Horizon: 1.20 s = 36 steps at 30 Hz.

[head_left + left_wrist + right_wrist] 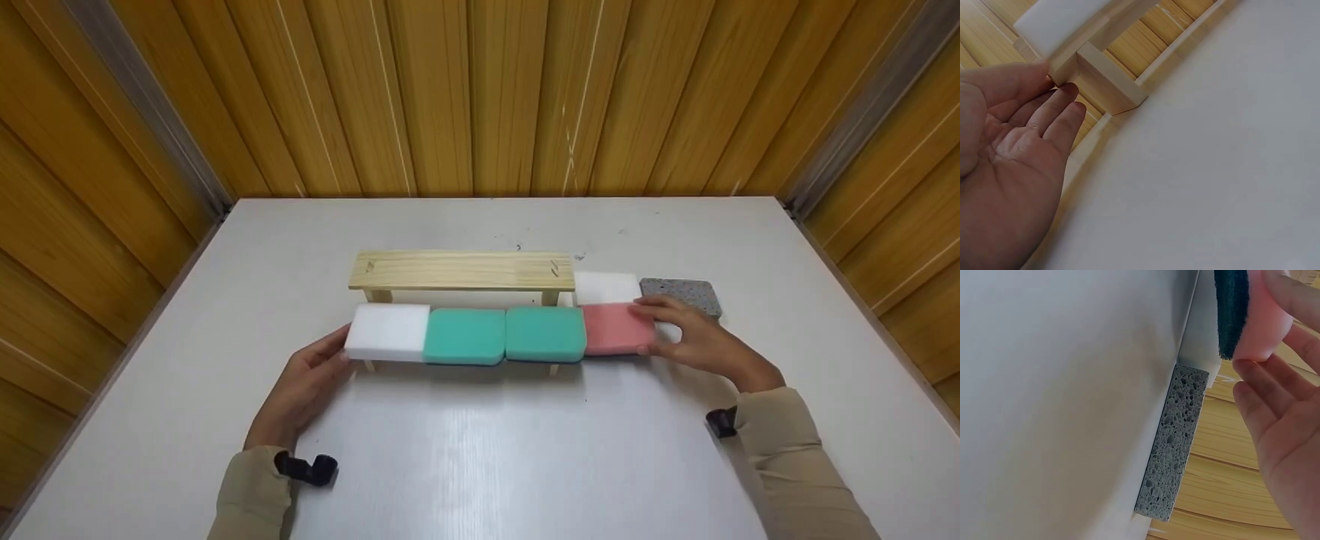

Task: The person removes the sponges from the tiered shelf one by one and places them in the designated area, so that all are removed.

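Note:
A white sponge (388, 332) and two teal sponges (465, 335) sit in a row on the front wooden bench (1109, 79), which they cover in the head view. My left hand (311, 375) holds the bench's left end, thumb and fingertips at the plank just below the white sponge. At the row's other end, my right hand (694, 337) grips a pink sponge (619, 328) by its right side, fingers behind and thumb in front. The pink sponge reaches past the second teal one, raised above the table, with its dark green scouring layer (1233, 315) facing down.
Behind the row stands a second wooden bench (461, 271) with a bare top. Another white sponge (607, 287) and a speckled grey sponge (679, 294) lie on the white table (480, 457) to its right. Wood-patterned walls (502, 97) enclose the back and sides.

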Available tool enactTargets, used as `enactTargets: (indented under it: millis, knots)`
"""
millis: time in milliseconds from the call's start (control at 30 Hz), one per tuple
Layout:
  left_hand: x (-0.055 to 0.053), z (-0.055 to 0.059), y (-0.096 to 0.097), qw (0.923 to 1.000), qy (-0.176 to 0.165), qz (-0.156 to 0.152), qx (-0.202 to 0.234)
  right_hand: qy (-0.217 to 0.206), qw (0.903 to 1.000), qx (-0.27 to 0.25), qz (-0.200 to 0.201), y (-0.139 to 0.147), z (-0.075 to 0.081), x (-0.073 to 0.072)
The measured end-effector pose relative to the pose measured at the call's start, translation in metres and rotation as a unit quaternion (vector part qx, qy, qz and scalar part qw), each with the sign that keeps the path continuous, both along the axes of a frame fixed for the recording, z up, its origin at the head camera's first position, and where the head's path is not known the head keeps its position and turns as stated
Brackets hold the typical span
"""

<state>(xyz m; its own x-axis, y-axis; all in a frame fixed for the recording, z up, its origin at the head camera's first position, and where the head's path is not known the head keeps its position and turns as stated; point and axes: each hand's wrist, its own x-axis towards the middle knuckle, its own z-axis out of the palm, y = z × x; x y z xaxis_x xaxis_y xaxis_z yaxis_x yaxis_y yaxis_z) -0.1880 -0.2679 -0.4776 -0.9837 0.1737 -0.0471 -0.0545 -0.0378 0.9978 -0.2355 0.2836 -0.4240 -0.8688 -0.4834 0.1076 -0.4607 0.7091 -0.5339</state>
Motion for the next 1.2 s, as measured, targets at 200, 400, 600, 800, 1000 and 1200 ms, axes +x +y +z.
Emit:
enactTargets:
  millis: [200,400,600,800,1000,1200]
  knots:
    - [-0.0007,-0.0007,-0.0004,0.9999,0.005,0.005,-0.010,-0.017,0.9998,0.013,-0.004,-0.0003,0.0003,0.0013]
    - [0.0002,-0.0005,-0.0007,0.9999,0.002,0.009,-0.013,-0.017,0.9993,0.032,0.003,-0.0001,-0.0002,0.0011]
    - [0.0002,0.0003,-0.0004,0.9998,0.000,0.011,-0.015,-0.006,0.9993,0.036,0.008,0.0009,-0.0019,0.0004]
    - [0.0009,0.0019,0.0005,0.9999,-0.016,0.006,-0.003,0.010,0.9993,0.028,0.021,0.0009,-0.0038,0.0020]
    - [0.0010,0.0019,0.0004,0.9999,-0.014,0.006,-0.006,-0.009,0.9994,0.027,0.017,0.0002,-0.0014,0.0029]
    - [0.0005,0.0001,0.0002,1.0000,-0.005,0.005,-0.002,-0.010,0.9992,0.035,0.019,-0.0009,0.0006,0.0032]
